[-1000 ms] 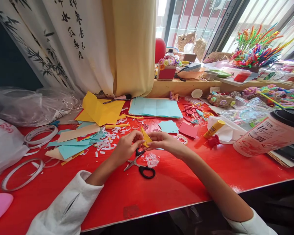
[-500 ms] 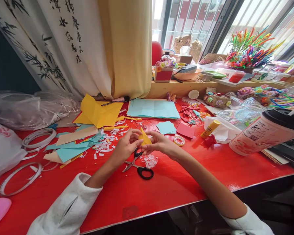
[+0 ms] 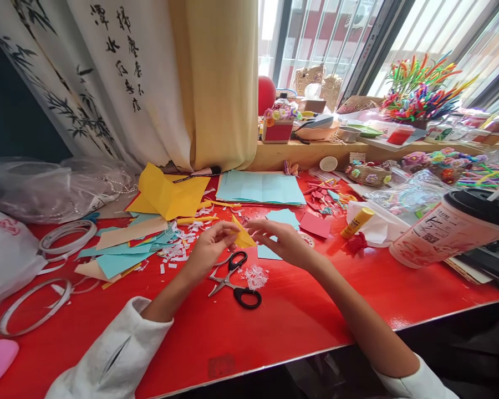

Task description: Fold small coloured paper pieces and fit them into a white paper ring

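At frame center, the left hand (image 3: 208,248) fingers pinch the yellow paper (image 3: 245,239); the right hand (image 3: 289,242) fingers curve beside it, grip unclear. The scissors' (image 3: 225,282) upper handle, previously partly covered, is now exposed.

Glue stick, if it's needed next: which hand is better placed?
Right hand, probably. It is nearer the glue stick, which lies off to its right. The left hand is farther away and pinches the folded yellow paper; whether the right also touches that paper is unclear.
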The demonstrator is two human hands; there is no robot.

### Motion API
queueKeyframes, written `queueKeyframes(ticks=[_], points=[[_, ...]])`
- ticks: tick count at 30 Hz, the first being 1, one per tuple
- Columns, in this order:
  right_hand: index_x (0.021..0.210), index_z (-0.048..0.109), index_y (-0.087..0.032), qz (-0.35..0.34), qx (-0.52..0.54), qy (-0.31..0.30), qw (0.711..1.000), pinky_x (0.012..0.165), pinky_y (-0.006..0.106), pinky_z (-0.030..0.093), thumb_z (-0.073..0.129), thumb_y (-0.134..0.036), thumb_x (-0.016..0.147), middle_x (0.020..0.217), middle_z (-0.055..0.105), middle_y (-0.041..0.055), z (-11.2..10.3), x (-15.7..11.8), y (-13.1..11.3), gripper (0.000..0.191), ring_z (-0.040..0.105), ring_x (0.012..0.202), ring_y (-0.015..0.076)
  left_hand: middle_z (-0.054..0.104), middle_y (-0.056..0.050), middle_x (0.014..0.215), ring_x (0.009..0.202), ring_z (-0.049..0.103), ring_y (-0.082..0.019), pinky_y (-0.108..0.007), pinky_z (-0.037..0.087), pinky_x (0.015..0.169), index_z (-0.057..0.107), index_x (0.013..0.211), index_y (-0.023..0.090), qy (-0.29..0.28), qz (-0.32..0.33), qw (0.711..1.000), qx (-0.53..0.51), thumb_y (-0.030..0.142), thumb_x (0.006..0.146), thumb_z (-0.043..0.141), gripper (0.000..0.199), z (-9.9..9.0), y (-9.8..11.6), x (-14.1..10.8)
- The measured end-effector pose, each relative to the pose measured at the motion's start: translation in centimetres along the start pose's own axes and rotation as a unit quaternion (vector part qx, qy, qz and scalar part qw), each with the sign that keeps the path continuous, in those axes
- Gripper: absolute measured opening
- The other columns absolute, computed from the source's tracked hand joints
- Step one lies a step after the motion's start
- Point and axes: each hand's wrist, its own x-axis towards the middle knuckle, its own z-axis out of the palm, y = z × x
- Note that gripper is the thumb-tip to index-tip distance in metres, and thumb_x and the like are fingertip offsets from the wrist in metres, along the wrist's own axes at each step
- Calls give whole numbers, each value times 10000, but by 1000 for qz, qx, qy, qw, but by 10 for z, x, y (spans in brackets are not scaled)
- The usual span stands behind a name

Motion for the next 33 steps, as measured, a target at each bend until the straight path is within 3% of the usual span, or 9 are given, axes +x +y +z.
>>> queueKeyframes(ticks=[3, 6, 11, 16, 19, 22, 29, 33], points=[[1084, 535, -211, 26, 95, 3, 995, 694, 284, 512, 398, -240, 892, 935, 623, 48, 7, 1, -7, 237, 597, 804, 127, 557, 36, 732, 605, 580, -94, -233, 461, 632, 491, 900, 191, 11, -9, 1000, -25, 289, 756, 596, 203, 1, -1, 0], [1087, 486, -190, 132, 252, 42, 958, 638, 291, 541, 365, -350, 902, 900, 618, 49, 12, 4, -11, 273, 625, 723, 119, 566, 35, 735, 601, 593, -97, -234, 467, 626, 479, 865, 183, 15, -14, 999, -34, 287, 746, 605, 202, 2, -3, 0], [738, 597, -99, 252, 316, -87, 911, 591, 269, 534, 627, -452, 715, 668, 635, 57, 17, 5, -14, 354, 636, 600, 134, 566, 33, 713, 609, 595, -97, -227, 474, 629, 489, 798, 169, 5, -27, 999, -43, 278, 738, 609, 174, 4, -5, 1], [724, 618, -96, 263, 364, -74, 891, 552, 243, 517, 675, -432, 668, 645, 645, 48, 17, 5, -15, 345, 627, 541, 120, 598, 31, 682, 614, 603, -120, -264, 487, 644, 478, 1042, 187, 14, -87, 991, -103, 319, 712, 644, 392, 5, -1, 1], [723, 617, -94, 260, 370, -64, 890, 550, 242, 515, 684, -423, 660, 649, 649, 51, 16, 5, -14, 342, 634, 551, 127, 601, -1, 666, 578, 566, -106, -238, 462, 603, 591, 868, 132, -35, -117, 990, -76, 373, 710, 637, 291, 5, 1, 0], [711, 613, -96, 257, 367, -71, 891, 529, 240, 511, 681, -409, 667, 626, 644, 42, 17, 5, -13, 324, 631, 530, 127, 575, -5, 597, 522, 526, -95, -224, 429, 544, 593, 645, 116, -39, -119, 991, -36, 386, 704, 634, 279, 5, 0, -2], [715, 619, -91, 274, 370, -90, 883, 481, 215, 491, 688, -390, 662, 584, 635, 29, 19, 5, -12, 312, 610, 482, 111, 578, 9, 654, 552, 532, -93, -221, 431, 553, 584, 718, 133, -54, -120, 990, -41, 375, 702, 631, 247, 6, -1, -2], [715, 617, -93, 275, 360, -105, 885, 497, 221, 499, 688, -384, 664, 590, 638, 28, 19, 5, -14, 304, 602, 478, 101, 543, 23, 572, 511, 503, -82, -202, 410, 511, 540, 643, 140, -32, -114, 992, -35, 358, 715, 621, 243, 6, 3, -5]])
